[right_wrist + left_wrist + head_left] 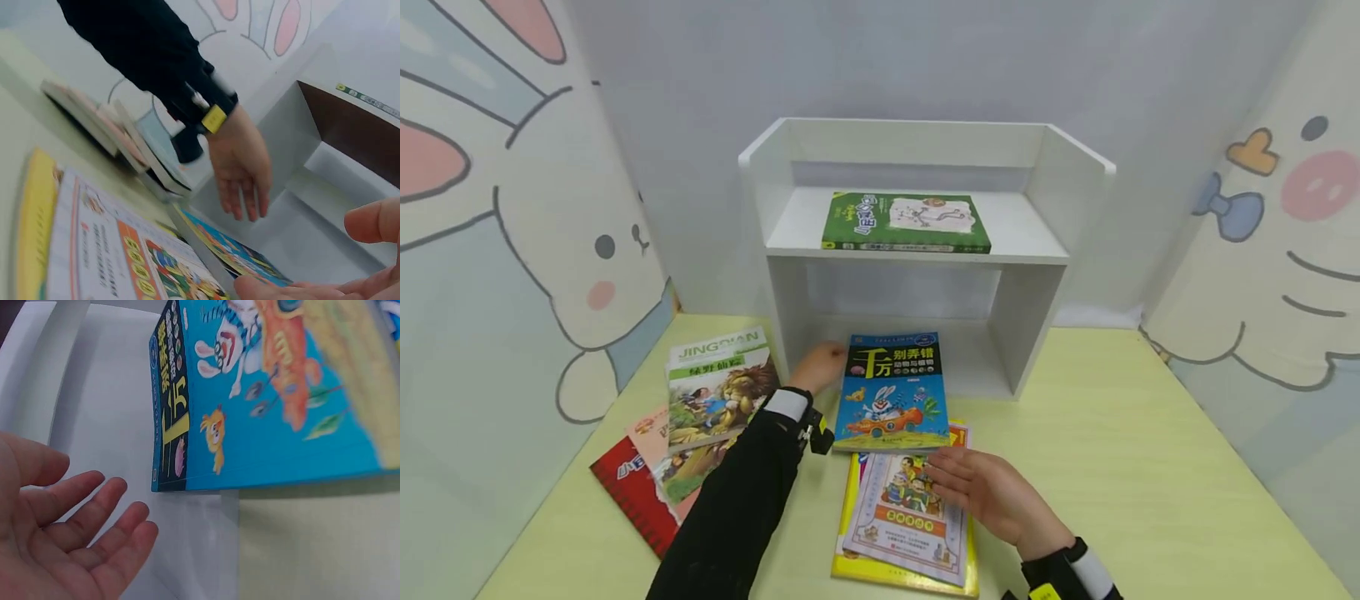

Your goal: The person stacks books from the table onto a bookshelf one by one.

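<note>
The left hand point(816, 368) and right hand point(988, 496) are gripping nothing, fingers loose; the low shelf point(976, 368) is likely holding up the blue book point(891, 396).

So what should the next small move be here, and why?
Probably a gentle push with the right hand on the blue book, sliding it deeper into the lower shelf. Its far end is over the shelf floor while its near end juts past the front edge, the right hand's fingers are by that near end, and the left hand is beside it, not gripping.
</note>
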A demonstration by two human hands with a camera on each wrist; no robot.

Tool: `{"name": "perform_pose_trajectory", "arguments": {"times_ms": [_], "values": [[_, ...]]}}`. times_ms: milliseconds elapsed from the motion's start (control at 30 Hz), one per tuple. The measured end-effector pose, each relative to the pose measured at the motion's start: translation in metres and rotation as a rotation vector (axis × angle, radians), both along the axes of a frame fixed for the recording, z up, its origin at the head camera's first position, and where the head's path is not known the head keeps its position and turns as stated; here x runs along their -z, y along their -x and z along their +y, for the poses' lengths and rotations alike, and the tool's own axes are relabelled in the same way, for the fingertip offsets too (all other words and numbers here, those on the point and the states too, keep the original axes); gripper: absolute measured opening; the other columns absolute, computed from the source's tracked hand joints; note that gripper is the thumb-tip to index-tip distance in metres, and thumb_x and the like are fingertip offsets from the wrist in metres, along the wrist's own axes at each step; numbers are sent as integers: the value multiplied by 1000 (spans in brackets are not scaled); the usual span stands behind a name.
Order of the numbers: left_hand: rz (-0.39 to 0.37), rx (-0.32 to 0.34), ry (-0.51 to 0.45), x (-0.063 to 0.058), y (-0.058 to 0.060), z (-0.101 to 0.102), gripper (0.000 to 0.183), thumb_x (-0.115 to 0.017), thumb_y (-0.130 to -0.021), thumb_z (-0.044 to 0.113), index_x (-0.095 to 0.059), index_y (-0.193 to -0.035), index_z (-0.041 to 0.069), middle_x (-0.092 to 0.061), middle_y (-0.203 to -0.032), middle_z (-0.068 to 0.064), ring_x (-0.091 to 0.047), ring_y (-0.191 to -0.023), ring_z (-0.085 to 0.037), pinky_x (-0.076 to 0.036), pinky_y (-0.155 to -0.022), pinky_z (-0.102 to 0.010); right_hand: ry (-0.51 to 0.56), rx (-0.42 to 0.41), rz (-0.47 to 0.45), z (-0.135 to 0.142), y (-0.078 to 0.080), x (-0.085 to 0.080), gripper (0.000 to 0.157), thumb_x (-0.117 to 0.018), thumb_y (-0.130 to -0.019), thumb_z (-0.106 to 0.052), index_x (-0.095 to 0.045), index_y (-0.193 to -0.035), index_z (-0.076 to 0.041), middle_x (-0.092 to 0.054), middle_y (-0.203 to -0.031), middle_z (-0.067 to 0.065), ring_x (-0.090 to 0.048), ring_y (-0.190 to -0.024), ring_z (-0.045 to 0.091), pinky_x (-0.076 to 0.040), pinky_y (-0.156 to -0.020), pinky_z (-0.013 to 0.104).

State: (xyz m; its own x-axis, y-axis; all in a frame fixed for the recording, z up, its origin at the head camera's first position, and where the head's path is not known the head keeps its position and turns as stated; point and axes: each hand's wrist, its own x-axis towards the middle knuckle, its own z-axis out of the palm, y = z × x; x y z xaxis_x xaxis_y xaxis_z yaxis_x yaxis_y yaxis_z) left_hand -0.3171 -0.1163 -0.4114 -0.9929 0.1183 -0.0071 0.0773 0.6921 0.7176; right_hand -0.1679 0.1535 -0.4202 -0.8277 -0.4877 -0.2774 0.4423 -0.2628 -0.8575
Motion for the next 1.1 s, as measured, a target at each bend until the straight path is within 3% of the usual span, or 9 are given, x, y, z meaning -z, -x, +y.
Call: {"name": "perform_pose_trajectory", "arguments": {"times_ms": [100,167,267,400,500,700,800,933,1100], "values": [[29,12,30,0,16,-1,33,-36,-99,20,-62,-101,-1,-60,-90,-17,-54,-73,-26,-40,-66,-37,128,2,-90,-7,-1,3,57,-31,-101,-20,-7,-141,12,-15,-145,31,-27,-132,37,-30,-104,40],[70,38,72,15,37,-7,35,-35,-99,21,-62,-107,1,-61,-97,-15,-56,-81,-26,-43,-70,-37,200,9,-139,-15,-1,5,56,-30,-101,-19,-5,-141,12,-13,-146,31,-25,-133,37,-29,-105,40],[103,80,137,55,89,-20,43,-36,-99,31,-53,-128,6,-52,-128,-14,-51,-112,-29,-42,-88,-40,263,9,-190,-29,-2,6,57,-31,-100,-19,-5,-141,12,-11,-146,31,-24,-133,37,-28,-105,39],[102,111,192,100,153,-29,47,-39,-97,39,-51,-131,10,-50,-132,-9,-48,-117,-27,-42,-91,-38,344,13,-267,-46,-2,8,62,-36,-98,-17,-3,-141,13,-9,-146,31,-19,-135,37,-29,-105,38],[12,110,236,121,183,-25,44,-41,-97,31,-46,-136,11,-46,-136,-8,-44,-122,-27,-41,-93,-40,407,28,-329,-59,-2,11,62,-37,-97,-15,-3,-140,14,-10,-146,32,-19,-135,38,-30,-104,40],[-73,135,338,187,245,-10,47,-40,-93,19,-39,-139,13,-43,-137,-9,-46,-118,-32,-44,-84,-46,438,41,-395,-76,-2,18,58,-33,-98,-17,-6,-139,14,-12,-146,32,-22,-134,38,-33,-103,40],[-115,183,358,202,253,2,51,-41,-91,18,-34,-142,16,-38,-142,-9,-50,-110,-29,-44,-81,-43,440,61,-426,-82,-2,21,58,-34,-98,-18,-7,-138,15,-14,-145,32,-24,-133,38,-34,-102,41],[-156,195,358,200,246,17,56,-40,-90,14,-28,-145,14,-31,-146,-12,-50,-102,-28,-39,-72,-43,446,86,-438,-87,0,23,59,-35,-97,-17,-9,-138,15,-17,-144,32,-26,-132,39,-35,-101,41],[-92,170,420,164,209,30,49,-40,-94,18,-35,-142,14,-38,-142,-11,-46,-117,-29,-42,-79,-42,452,113,-429,-88,4,22,57,-36,-96,-15,-10,-139,13,-20,-144,30,-29,-131,38,-36,-100,41]]}}
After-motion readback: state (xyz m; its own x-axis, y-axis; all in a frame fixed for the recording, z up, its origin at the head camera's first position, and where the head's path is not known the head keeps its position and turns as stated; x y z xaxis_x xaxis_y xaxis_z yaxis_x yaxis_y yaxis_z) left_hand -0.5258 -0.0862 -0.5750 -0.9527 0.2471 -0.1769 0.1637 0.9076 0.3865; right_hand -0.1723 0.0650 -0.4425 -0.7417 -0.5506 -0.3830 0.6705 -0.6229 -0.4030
